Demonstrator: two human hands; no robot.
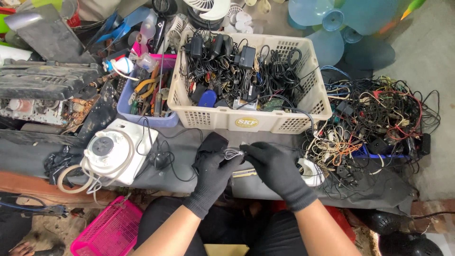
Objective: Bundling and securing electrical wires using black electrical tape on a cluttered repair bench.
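Observation:
Both my hands wear black gloves and meet over a dark grey cloth (185, 168) just in front of a cream plastic basket (294, 121). My left hand (212, 173) pinches a small bundle of thin grey wire (232, 153), and a black power adapter (212, 142) lies just behind its fingers. My right hand (272, 163) grips the same wire bundle from the right side. The basket is full of black adapters and coiled cables (241, 66).
A white instant camera (116, 151) with a cord lies at the left. A blue tray of hand tools (147, 97) stands behind it. A tangle of loose wires (374, 123) spreads at the right. A pink basket (111, 232) sits on the floor. Fan blades (332, 21) lie behind.

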